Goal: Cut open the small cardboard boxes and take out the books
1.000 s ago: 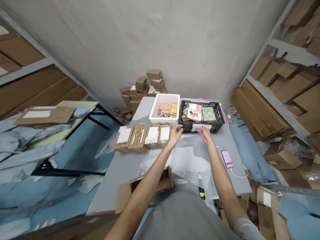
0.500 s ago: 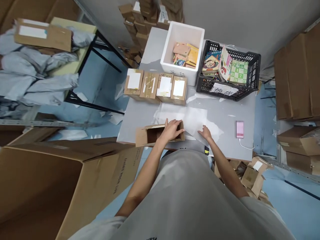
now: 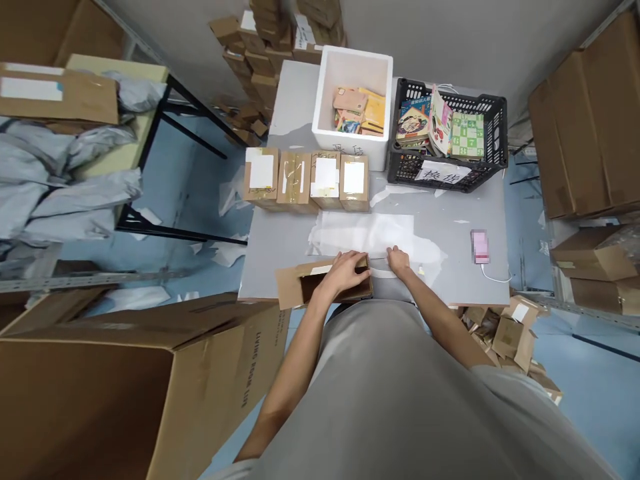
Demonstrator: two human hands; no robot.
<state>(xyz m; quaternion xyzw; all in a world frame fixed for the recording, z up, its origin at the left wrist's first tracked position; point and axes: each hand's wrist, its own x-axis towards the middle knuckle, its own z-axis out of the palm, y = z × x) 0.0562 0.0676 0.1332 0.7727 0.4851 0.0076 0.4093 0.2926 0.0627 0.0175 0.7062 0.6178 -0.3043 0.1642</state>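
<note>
An open cardboard box [image 3: 287, 287] lies at the table's near edge, its flap sticking out to the left. My left hand [image 3: 346, 272] is curled over the box's right end, fingers on the far wall and thumb bent towards them; part of the dark inside shows beneath. Just to the right, my right hand [image 3: 399, 260] is closed, fingertips pinched at the near edge of a white sheet [image 3: 370, 230] that looks like thin paper or film. The sheet lies on the table beyond the box.
Several taped, labelled cartons [image 3: 294, 179] stand in a row behind the sheet. Farther back are a white foam box [image 3: 350, 141] and a black crate [image 3: 450, 175] with books. A phone [image 3: 480, 247] with a cable lies right. A large open carton [image 3: 215, 380] stands left.
My right hand has moved left and closed its fingers at the sheet's edge. The raised part of the sheet now lies lower. My left hand stays on the box, fingers more curled.
</note>
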